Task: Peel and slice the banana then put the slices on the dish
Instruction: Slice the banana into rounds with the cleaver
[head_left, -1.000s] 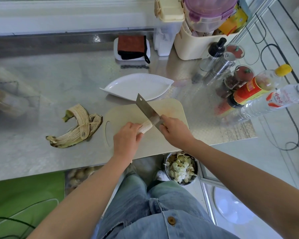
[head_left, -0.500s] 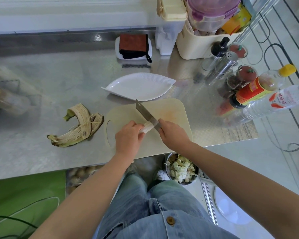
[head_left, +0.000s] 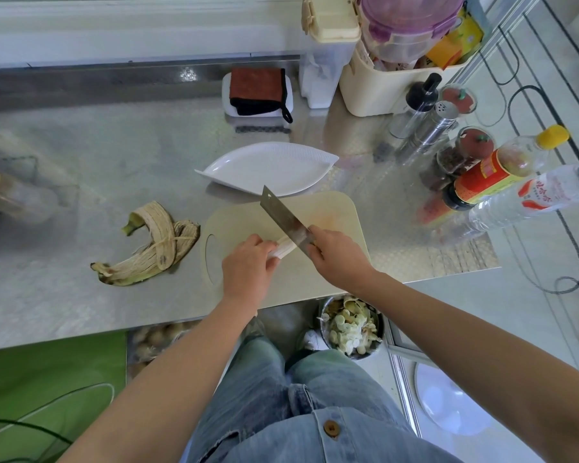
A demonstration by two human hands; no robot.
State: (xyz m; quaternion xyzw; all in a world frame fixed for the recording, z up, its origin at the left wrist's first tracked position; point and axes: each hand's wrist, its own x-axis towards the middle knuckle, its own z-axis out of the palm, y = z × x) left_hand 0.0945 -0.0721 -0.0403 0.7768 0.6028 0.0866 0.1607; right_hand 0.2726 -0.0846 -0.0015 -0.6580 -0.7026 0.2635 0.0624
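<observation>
Head-worn view — steeply down, close over counter (head_left: 114, 155).

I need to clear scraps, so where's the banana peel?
In the head view the banana peel lies on the steel counter, left of the cutting board and the left hand.

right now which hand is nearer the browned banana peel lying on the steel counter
Left. The left hand holds the peeled banana on the cream cutting board, just right of the browned banana peel; the right hand grips the steel cleaver farther right.
</observation>
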